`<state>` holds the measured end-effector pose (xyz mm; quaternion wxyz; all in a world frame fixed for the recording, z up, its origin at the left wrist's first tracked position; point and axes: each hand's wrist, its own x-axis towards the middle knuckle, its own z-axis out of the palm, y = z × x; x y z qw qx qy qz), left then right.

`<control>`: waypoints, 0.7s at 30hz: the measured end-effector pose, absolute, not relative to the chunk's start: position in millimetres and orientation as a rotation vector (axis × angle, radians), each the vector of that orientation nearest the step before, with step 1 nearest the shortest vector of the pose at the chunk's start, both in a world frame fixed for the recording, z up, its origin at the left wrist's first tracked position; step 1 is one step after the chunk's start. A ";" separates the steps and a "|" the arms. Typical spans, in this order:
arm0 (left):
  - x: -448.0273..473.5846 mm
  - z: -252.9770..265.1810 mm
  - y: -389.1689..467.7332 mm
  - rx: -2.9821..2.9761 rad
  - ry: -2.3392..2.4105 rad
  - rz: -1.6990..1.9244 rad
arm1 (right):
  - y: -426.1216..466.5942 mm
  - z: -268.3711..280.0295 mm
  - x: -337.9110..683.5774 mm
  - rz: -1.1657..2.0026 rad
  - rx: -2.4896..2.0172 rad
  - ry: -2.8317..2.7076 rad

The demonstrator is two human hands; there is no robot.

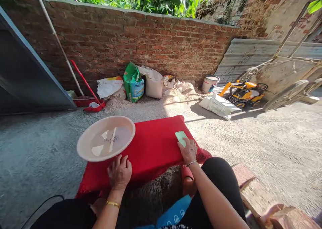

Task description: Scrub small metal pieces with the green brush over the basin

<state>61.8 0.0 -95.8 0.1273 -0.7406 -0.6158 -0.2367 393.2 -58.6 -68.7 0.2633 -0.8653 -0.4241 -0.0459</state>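
Note:
My right hand [190, 151] is at the right side of the red cloth [156, 141], with its fingers and thumb on the lower end of a smartphone [181, 137] that shows a pale green face. A thin bracelet circles that wrist. My left hand [120, 171] rests at the near edge of the cloth, fingers bent and apart, holding nothing. Just beyond its fingertips is the rim of a wide pale pink basin [83, 145]. Clear water with bright reflections fills part of the basin, and small dark bits show near its middle.
Along the brick wall [151, 41] stand a green sack [134, 88], a white sack [154, 84] and a white bucket [210, 84]. A red dustpan [94, 106] lies at left. At right are a yellow toy excavator [246, 93] and a cart wheel [286, 94]. Bricks [244, 175] lie beside my knee.

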 end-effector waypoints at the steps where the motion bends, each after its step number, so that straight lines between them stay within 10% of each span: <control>1: 61.6 -96.3 0.2 -2.157 -1.788 -0.691 | -58.8 -68.3 387.2 -0.127 -2.287 -1.188; 11: 62.3 -92.4 -1.4 -2.155 -1.770 -0.663 | -68.4 -71.9 281.1 -0.017 -1.494 -2.165; 21: 64.2 -91.9 -4.4 -2.182 -1.815 -0.667 | -50.2 -73.7 385.7 -0.110 -2.406 -1.194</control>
